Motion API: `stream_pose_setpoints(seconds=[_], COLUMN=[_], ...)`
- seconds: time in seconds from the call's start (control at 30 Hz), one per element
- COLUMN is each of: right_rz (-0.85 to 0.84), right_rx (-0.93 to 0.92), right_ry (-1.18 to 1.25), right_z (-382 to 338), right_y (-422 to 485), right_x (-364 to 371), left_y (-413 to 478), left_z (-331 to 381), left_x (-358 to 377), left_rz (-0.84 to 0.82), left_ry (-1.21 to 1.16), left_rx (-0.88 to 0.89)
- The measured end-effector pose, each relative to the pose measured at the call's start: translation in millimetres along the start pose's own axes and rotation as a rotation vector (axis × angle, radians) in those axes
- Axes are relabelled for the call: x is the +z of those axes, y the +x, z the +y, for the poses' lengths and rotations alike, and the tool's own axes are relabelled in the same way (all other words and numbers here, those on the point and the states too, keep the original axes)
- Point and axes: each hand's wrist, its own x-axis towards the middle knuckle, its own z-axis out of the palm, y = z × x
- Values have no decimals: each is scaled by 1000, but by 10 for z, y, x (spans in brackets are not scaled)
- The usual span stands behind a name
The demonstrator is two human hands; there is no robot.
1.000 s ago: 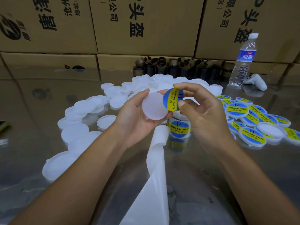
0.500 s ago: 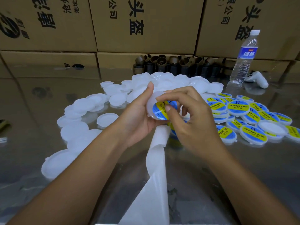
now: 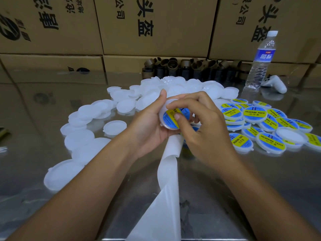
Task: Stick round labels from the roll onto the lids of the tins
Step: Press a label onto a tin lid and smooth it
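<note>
Pressure from the centre outward is what I am judging this step to be calling for: the label (image 3: 169, 115) is lying on the lid (image 3: 165, 126), but I cannot tell whether every edge is rubbed flat. Through the head camera I am seeing my left hand (image 3: 151, 129) cupping the lid from below and behind. Its fingers are curling round the rim and the forefinger is standing up along the far side, so it is holding the lid tilted toward me above the desk (image 3: 260, 188). My right hand (image 3: 205, 136) is closing on the label, the thumb pressing onto the yellow band and the forefinger hooking over the top edge. I would be sliding that thumb along the band toward the rim, then circling the blue border, with the left hand bracing against the push. Lifting the thumb too soon is risking a bubble or a raised lip, and shoving sideways is risking an off-centre label.

The label is showing as a blue disc crossed by a yellow band with dark print, partly covered by my thumb. The lid under it is looking like pale, translucent white plastic, shallow, with a thin rim showing round the label. It is sitting between both hands, just above the curl of the backing strip (image 3: 169, 171) that is running toward me. The roll (image 3: 194, 129) is mostly hiding behind my right hand. Blank lids (image 3: 121, 105) are lying heaped to the left and behind, and finished lids (image 3: 255, 115) to the right.
</note>
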Motion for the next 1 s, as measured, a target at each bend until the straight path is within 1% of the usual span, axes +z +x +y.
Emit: stream_pose_setpoints(seconds=[0.47, 0.8, 1.0], right_rz=[-3, 6, 28], right_rx=[12, 29, 30], right_ry=[-21, -28, -36], right_z=[23, 47, 48], right_y=[2, -1, 6], right_x=[-7, -5, -4], left_y=[4, -4, -38], left_z=[-8, 10, 33], left_x=[22, 36, 22], left_rz=[15, -81, -206], left_ry=[21, -35, -63], left_rx=[-6, -24, 24])
